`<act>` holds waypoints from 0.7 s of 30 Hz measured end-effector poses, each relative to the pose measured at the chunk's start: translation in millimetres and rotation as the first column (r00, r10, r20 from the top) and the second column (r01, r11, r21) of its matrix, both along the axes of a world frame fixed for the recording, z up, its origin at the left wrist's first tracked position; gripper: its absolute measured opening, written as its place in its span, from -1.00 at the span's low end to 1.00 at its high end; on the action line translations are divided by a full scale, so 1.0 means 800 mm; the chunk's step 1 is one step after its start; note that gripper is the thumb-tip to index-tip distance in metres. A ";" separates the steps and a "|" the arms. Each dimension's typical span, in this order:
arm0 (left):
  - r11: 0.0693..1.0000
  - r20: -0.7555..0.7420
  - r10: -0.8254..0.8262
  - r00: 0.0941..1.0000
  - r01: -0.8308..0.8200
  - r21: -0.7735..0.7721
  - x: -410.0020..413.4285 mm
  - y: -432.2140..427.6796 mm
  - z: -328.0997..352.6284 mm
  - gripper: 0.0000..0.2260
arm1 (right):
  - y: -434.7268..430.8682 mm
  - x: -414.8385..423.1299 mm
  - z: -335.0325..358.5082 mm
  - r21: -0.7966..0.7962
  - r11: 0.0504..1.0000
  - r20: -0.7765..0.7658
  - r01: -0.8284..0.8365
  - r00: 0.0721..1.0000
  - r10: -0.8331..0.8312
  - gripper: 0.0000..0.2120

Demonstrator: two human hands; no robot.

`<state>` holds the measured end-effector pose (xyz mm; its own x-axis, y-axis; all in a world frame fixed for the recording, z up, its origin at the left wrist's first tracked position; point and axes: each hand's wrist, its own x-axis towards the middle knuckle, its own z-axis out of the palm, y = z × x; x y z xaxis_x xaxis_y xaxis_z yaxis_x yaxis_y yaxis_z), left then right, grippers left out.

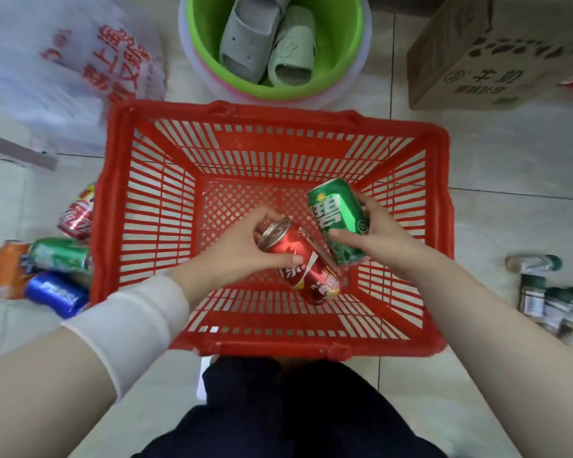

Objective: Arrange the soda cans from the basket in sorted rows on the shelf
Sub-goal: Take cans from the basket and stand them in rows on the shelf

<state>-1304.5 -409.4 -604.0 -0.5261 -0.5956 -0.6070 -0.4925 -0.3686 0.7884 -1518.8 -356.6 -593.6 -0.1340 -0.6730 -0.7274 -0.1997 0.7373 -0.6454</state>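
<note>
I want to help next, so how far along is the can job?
The basket looks emptied except for two cans: the left hand holds a red can and the right hand holds a green can. Several other cans lie loose on the floor left of it. No shelf shows, so lining them up in rows looks left to do.

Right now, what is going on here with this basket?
A person reaches into a red slotted plastic basket on the floor. The left hand grips a red soda can, the right hand a green soda can. No other can shows inside it. Several more cans lie on the floor to its left.
</note>
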 end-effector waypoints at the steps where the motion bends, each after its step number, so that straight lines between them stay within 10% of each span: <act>1: 1.000 -0.002 0.014 1.000 -0.014 0.017 0.009 0.003 0.032 -0.52 | 0.007 0.004 0.033 0.005 0.999 0.051 0.039 0.998 -0.039 -0.23; 11: 0.882 -0.073 0.455 0.887 -0.438 0.172 0.050 0.058 0.366 -0.55 | 0.075 0.046 0.369 0.097 0.991 0.472 0.090 0.872 -0.126 -0.14; 16: 0.797 -0.121 0.589 0.799 -0.550 0.248 0.052 0.083 0.519 -0.28 | 0.092 0.087 0.523 -0.009 0.996 0.406 0.091 0.910 -0.079 -0.12; 21: 0.725 -0.187 0.686 0.703 -0.639 0.258 0.066 0.096 0.640 -0.42 | 0.097 0.118 0.640 -0.108 0.984 0.406 0.141 0.910 -0.086 -0.21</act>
<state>-1251.8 -332.6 -91.7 -0.1790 -0.7552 -0.6306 0.1360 -0.6538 0.7444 -1424.2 -279.3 -81.8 0.0676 -0.7637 -0.6421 0.1743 0.6427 -0.7460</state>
